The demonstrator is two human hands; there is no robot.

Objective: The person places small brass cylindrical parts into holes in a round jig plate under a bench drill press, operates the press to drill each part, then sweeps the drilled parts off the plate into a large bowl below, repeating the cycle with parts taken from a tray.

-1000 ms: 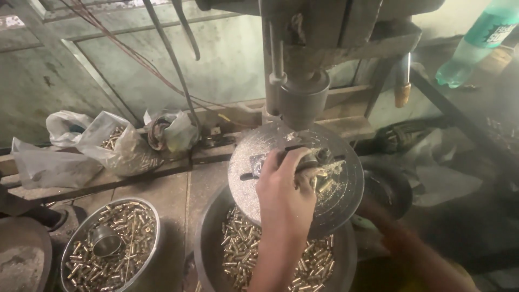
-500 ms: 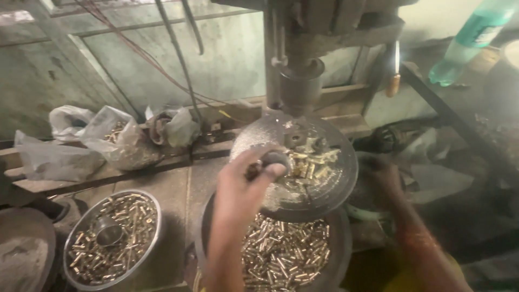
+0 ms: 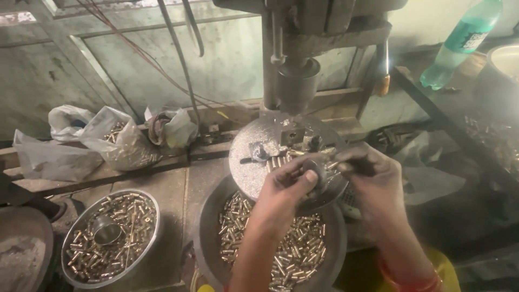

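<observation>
Both hands meet over the round drill table (image 3: 254, 167), left hand (image 3: 286, 189) and right hand (image 3: 367, 176) each pinching small brass pieces (image 3: 330, 157), above the bowl (image 3: 208, 243) of them.

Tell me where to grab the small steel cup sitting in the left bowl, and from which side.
Take the small steel cup by its rim, coming straight down from above. It stands upright with its mouth open to the top, half sunk among the brass pieces in the left bowl, so its walls are hard to reach from the side.
</observation>
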